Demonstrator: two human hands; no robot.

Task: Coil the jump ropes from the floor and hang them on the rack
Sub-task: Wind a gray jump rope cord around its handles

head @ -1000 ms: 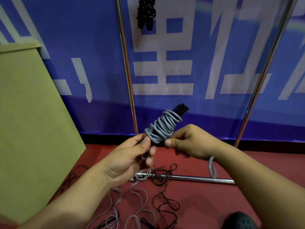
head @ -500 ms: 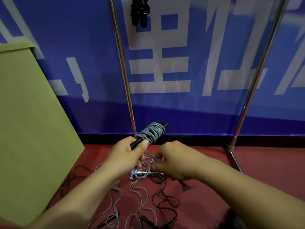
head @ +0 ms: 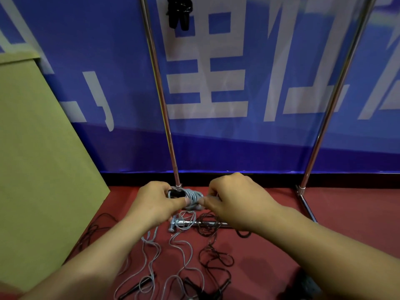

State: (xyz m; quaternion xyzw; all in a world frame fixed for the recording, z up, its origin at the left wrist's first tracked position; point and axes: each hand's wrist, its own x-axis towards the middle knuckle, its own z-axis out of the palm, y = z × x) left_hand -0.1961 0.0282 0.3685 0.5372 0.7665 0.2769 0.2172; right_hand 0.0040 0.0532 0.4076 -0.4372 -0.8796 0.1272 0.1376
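Head view: the grey jump rope [head: 192,199] is bunched in tight coils round its black handle [head: 175,194], held low over the red floor [head: 335,215] just in front of the rack's left upright [head: 160,98]. The left hand [head: 155,204] grips the handle end, fingers curled round it; the right hand [head: 233,200] pinches the cord beside the coil. Loose grey cord [head: 151,256] trails down to the floor among dark ropes [head: 214,254]. To finish well, I judge each turn should be laid snug against the previous one, the tail kept taut and free of the dark ropes. A black bundle [head: 179,11] hangs above.
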